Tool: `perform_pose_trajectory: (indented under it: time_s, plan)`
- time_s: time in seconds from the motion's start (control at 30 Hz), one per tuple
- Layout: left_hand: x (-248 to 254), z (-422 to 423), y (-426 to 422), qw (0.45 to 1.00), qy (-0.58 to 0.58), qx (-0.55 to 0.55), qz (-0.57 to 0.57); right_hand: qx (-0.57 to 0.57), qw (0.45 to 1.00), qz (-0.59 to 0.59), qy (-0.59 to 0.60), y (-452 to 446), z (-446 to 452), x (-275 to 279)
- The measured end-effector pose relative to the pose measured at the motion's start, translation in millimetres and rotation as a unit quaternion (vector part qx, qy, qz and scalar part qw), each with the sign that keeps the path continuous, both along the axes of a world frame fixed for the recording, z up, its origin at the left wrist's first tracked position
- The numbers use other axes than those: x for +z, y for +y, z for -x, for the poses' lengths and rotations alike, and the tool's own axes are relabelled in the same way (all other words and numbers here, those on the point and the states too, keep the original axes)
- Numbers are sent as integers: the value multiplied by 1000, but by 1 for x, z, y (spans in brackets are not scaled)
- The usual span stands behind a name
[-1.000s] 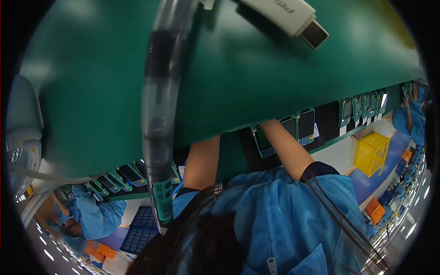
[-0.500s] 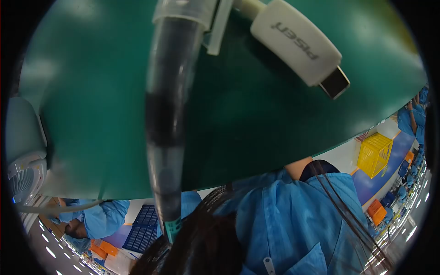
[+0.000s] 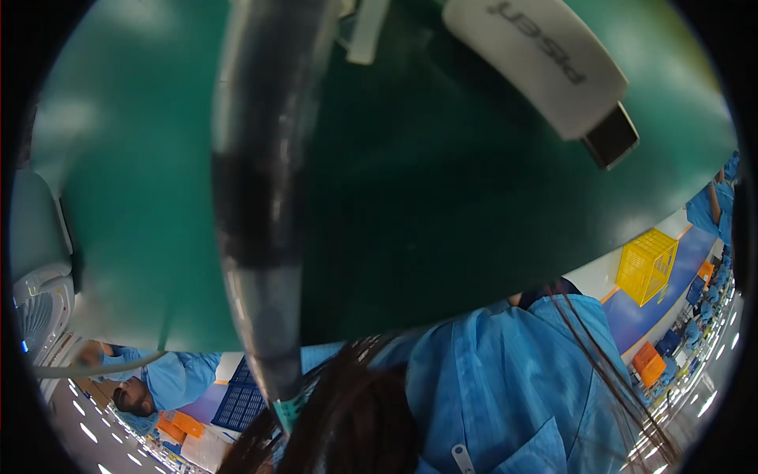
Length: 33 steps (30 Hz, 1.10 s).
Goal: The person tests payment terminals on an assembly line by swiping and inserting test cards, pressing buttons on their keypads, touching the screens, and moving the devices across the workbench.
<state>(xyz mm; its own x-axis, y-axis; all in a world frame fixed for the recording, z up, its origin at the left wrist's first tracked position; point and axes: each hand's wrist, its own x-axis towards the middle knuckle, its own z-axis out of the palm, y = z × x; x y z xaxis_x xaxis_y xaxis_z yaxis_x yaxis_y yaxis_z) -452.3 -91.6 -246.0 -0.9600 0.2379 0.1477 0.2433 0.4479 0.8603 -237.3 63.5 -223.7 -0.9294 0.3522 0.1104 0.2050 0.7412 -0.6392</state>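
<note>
Grey-white appliance (image 3: 39, 300): far left, grille showing; pale cable (image 3: 110, 370) ran beside it.
Left co-worker (image 3: 162, 383): blue clothing, below the green edge.
Blue crate (image 3: 239, 404): just right of that person, partly covered.
Clear tube (image 3: 264, 205): blurred, close to the lens, crossed the green surface (image 3: 442, 221) top to bottom, blocked the view behind.
Dark hair (image 3: 355, 426): covered lower middle.
White plug (image 3: 545, 67): upper right, in front of the green surface, marked PISEN, metal end angled down-right.
Yellow crate (image 3: 647, 265): right, past the green edge; right co-worker (image 3: 709, 212) beyond.
Left hand: out of sight; grip couldn't be told.
Right hand: out of sight, grip likewise; blue sleeve (image 3: 583, 316) bent up toward the green edge, only a sliver of forearm (image 3: 515, 300) showed.
</note>
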Motion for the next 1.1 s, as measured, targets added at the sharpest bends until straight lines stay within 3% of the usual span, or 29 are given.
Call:
perform_pose_trajectory:
  time_s: [0.1,0.13,0.2,0.23,0.27,0.3,0.37,0.4,0.43,0.47,0.5,0.53,0.57,0.6,0.63,0.67,0.73,0.87,0.97,1.1]
  plan:
    - [4,-3,-5,997,37,9,60,44,976,-5,215,3,57,9]
    - [6,-3,-8,995,49,13,80,45,975,-4,216,4,67,22]
    - [9,-2,-12,990,75,19,119,117,990,-76,-16,6,82,50]
    - [10,-4,-15,986,85,23,138,101,987,122,8,-3,82,65]
    - [11,-7,-20,982,95,27,159,81,945,316,30,-25,86,110]
    - [13,-9,-25,978,106,32,180,20,940,292,177,-45,91,142]
    - [18,-6,-34,966,131,43,219,0,890,425,166,-58,83,147]
    - [20,-7,-39,959,142,47,240,7,955,272,115,-63,83,134]
    - [22,-6,-40,952,153,52,259,-16,925,354,138,-72,81,125]
    - [27,0,-46,952,153,53,259,-25,943,321,80,-79,82,122]
    - [32,12,-55,995,58,35,67,-33,957,286,23,-83,81,119]
    - [38,28,-66,991,-39,14,-128,-51,905,421,45,-97,70,64]
    - [47,46,-74,938,-134,-9,-319,-52,906,418,47,-101,70,54]
    - [55,61,-80,840,-223,-32,-494,-133,881,454,-19,-105,72,52]
    - [59,68,-83,701,-300,-52,-645,-210,844,485,-85,-106,74,48]
    - [62,65,-91,702,-298,-52,-645,-208,845,485,-85,-106,76,44]
    - [58,82,-98,742,-295,-61,-600,-137,877,460,38,-105,88,40]
    - [58,109,-91,808,-296,-91,-501,-180,908,377,-25,-115,112,26]
    - [58,121,-89,850,-296,-111,-421,-28,994,101,31,-115,88,11]
    - [52,120,-91,893,-293,-131,-315,-114,973,197,41,-107,78,49]
